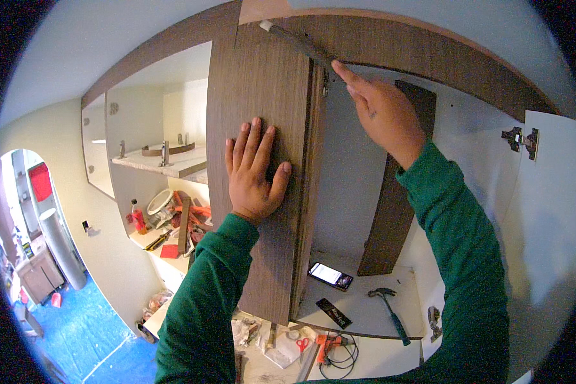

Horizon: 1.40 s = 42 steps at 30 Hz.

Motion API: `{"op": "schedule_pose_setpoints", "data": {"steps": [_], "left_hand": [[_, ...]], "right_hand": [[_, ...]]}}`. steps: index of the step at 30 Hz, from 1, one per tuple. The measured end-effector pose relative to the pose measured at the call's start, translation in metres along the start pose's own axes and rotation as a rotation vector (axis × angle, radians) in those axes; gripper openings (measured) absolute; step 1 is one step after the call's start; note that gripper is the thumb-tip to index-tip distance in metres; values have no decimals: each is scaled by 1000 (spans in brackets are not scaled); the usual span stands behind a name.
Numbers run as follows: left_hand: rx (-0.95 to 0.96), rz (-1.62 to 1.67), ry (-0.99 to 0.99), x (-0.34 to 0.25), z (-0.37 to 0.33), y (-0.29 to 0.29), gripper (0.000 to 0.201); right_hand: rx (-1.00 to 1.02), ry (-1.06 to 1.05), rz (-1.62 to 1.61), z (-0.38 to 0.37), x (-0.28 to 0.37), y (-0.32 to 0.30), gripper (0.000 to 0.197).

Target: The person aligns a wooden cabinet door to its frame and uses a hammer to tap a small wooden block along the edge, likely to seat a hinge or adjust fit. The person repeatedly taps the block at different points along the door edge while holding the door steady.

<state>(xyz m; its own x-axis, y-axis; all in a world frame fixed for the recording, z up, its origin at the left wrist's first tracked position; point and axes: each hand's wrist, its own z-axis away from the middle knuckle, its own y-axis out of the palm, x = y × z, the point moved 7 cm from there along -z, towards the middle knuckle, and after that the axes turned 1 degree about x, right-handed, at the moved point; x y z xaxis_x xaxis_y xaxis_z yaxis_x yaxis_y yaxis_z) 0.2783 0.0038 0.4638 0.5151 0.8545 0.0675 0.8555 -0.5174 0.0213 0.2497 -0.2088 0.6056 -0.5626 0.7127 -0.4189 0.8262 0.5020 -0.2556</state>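
My left hand [255, 177] lies flat with spread fingers on a brown wood-grain cabinet panel [256, 83]. Up and to the right, my right hand [385, 115] is closed on a long dark stick-like tool [304, 48] with a pale tip. Its index finger stretches along the tool, which slants across the top of the panel; the part inside the palm is hidden. Behind my right hand, a dark brown board [390, 217] leans inside the open cabinet. On the cabinet floor are a phone [327, 274] with its screen lit, a black card-like piece [333, 313] and a claw hammer [390, 313].
At the right a white door [550, 192] stands open on its hinge [521, 142]. Shelves [179, 165] on the left hold clutter and a red bottle [138, 217]. Below lie red scissors [302, 344] and an orange corded power tool [331, 349]. Blue covering [102, 326] spreads across the floor.
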Motion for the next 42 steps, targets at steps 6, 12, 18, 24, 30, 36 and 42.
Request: {"op": "schedule_pose_setpoints", "data": {"steps": [6, 12, 18, 24, 30, 36, 42], "left_hand": [[2, -3, 2, -1, 1, 0, 65], [7, -13, 2, -1, 1, 0, 65], [16, -26, -2, -1, 0, 0, 65], [16, -14, -1, 0, 0, 1, 65], [36, -32, -11, -1, -1, 2, 67], [93, -62, 54, -23, -35, 13, 74], [-37, -170, 88, -28, -148, 49, 77]], "right_hand": [[71, 121, 28, 34, -9, -3, 58], [17, 96, -23, -14, -10, 21, 58], [71, 107, 51, 21, -3, 2, 56], [-13, 94, -67, -23, -6, 7, 51], [-15, 152, -87, -2, 5, -12, 49], [-37, 673, -633, 162, 12, -60, 49], [-138, 1093, -1131, 321, 58, -36, 63]]}}
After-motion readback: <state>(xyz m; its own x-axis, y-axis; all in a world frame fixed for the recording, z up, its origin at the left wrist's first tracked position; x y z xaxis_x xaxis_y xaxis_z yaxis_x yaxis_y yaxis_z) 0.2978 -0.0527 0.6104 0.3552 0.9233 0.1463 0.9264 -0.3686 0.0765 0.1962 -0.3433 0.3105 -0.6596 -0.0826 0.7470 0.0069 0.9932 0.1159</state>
